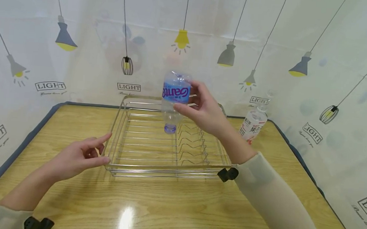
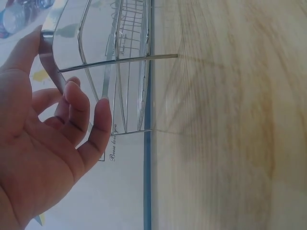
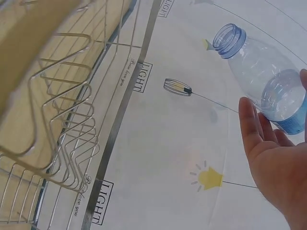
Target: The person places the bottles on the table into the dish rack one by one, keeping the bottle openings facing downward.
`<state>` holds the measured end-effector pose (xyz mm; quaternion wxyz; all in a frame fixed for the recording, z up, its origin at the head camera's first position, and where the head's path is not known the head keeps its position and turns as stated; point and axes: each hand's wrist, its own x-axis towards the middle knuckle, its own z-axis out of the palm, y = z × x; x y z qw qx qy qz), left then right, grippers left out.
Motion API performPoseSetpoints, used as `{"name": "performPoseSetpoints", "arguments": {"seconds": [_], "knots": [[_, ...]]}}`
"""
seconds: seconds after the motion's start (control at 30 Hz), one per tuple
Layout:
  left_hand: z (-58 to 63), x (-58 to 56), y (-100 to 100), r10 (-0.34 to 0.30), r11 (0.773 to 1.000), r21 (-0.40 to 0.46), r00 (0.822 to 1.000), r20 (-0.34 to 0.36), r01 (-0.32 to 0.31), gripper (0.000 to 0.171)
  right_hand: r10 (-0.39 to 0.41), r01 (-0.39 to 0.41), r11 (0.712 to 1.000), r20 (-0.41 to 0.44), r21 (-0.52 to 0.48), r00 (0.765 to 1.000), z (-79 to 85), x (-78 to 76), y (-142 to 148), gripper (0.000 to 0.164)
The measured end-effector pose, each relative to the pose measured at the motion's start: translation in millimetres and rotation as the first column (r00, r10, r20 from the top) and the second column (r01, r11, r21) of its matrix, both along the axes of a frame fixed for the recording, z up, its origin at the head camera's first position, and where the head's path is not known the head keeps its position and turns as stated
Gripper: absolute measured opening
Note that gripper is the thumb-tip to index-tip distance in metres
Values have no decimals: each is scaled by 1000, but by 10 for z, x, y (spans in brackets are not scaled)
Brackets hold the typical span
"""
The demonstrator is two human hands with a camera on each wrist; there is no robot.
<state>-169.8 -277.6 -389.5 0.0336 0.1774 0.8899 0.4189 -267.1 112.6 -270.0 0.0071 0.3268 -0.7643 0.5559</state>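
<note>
My right hand point(image 1: 208, 111) holds a clear plastic bottle point(image 1: 172, 114) upside down above the wire dish rack point(image 1: 147, 165). Thumb and fingers close round the bottle's blue label, which reads inverted. In the right wrist view the mouth of the bottle point(image 3: 230, 40) shows a blue-tinted neck ring, with the right hand point(image 3: 273, 153) at its label. At the rack's front left corner, my left hand point(image 1: 76, 156) grips the metal rim. Up close in the left wrist view, the left hand point(image 2: 53, 129) has its thumb on the rim and its other fingers curled by the rack point(image 2: 117, 61).
A second clear bottle point(image 1: 253, 123) with a white and red label stands on the wooden table point(image 1: 150, 209), right of the rack. Wavy wire dividers point(image 1: 194, 144) line the rack's right part. A lamp-printed cloth point(image 1: 92, 42) surrounds the table's back and sides.
</note>
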Motion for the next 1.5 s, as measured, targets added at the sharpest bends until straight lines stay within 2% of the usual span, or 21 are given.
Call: {"name": "performPoseSetpoints", "arguments": {"seconds": [0.23, 0.57, 0.73, 1.0, 1.17, 1.5], "knots": [[13, 12, 5, 2, 1000, 5, 1000, 15, -2, 77, -30, 29, 1000, 19, 4, 999, 92, -163, -196, 75], [-17, 28, 7, 16, 1000, 26, 1000, 14, -17, 77, -73, 75, 997, 85, -22, 994, 3, -504, -529, 76], [-21, 22, 11, 9, 999, 48, 1000, 22, -10, 77, -76, 82, 995, 112, -49, 991, -41, -621, -724, 78], [-21, 27, 17, 22, 998, 55, 999, 50, -25, 78, -74, 89, 991, 151, -97, 986, -186, -808, -1035, 80], [-34, 28, 28, 28, 998, 50, 999, 40, -30, 78, -100, 122, 985, 167, -124, 981, -278, -910, -1193, 80], [-42, 28, 42, 24, 998, 63, 1000, 14, -25, 76, -144, 162, 984, 198, -74, 969, -459, -959, -1315, 82]]}}
